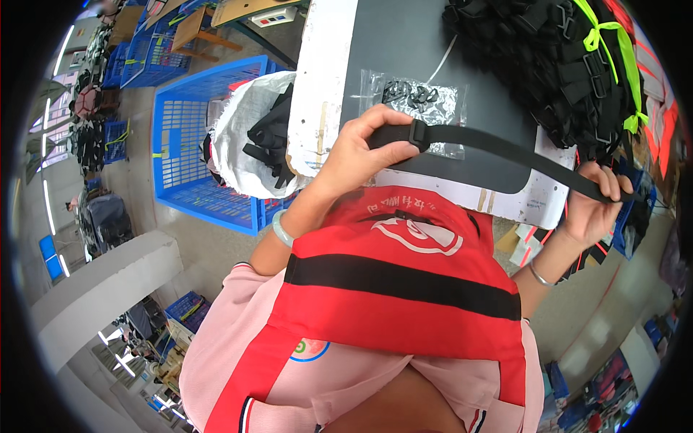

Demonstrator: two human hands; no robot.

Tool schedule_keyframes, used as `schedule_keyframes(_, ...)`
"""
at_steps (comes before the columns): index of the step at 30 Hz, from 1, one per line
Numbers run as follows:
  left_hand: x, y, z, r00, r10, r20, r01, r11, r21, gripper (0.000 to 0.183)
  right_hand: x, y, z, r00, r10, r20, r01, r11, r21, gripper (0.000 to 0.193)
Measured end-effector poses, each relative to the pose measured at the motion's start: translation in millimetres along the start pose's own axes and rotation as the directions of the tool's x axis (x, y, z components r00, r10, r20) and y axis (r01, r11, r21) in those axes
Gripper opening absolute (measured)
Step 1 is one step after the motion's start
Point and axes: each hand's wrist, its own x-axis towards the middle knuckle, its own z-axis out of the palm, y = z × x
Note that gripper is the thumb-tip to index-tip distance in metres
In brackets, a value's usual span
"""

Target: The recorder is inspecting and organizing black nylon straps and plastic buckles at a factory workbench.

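Observation:
A black webbing strap (498,146) stretches between my two hands above the table. My left hand (368,144) is closed on its left end, thumb and fingers pinching beside a black plastic buckle (418,134) threaded on the strap. At the other end, my right hand (595,198) grips the strap with bent fingers, near the table's right corner. Under the strap lies a clear plastic bag (433,108) with small black parts in it. A large heap of black straps with buckles (538,61) covers the far right of the table.
The table has a dark grey top (382,50) with a worn white border (317,79). Left of it, a blue plastic crate (177,130) stands beside a white woven sack (234,155) with black straps. Neon yellow ties (613,36) hang over the strap heap.

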Motion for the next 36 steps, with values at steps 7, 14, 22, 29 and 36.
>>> schedule_keyframes(7, 0.5, 11.7, 16.8, 0.988, -0.131, 0.083, 0.146, 0.964, -0.224, 0.031, -12.2, 70.8, 17.2, 0.935, 0.129, -0.331, -0.352, 0.464, -0.813, 0.014)
schedule_keyframes(14, -1.9, 21.2, 19.3, 0.989, 0.058, 0.139, -0.099, 0.946, 0.31, 0.03, -17.3, 128.4, 40.7, 0.904, 0.36, -0.23, -0.225, -0.055, -0.973, 0.02)
schedule_keyframes(22, -1.1, 16.7, 22.1, 0.898, 0.325, 0.297, -0.438, 0.723, 0.534, 0.028, -24.0, 127.3, 37.6, 0.817, 0.503, -0.284, -0.276, -0.091, -0.957, 0.015)
schedule_keyframes(29, -8.2, -6.1, 29.2, 0.966, -0.233, 0.112, 0.257, 0.814, -0.521, 0.034, -32.2, 151.7, 25.1, 0.923, 0.383, -0.048, -0.156, 0.258, -0.954, 0.03)
schedule_keyframes(36, -15.1, -4.0, 12.1, 0.991, -0.119, 0.06, 0.132, 0.926, -0.352, 0.022, -28.5, 171.9, 40.7, 0.891, 0.374, 0.257, 0.287, -0.026, -0.958, 0.035)
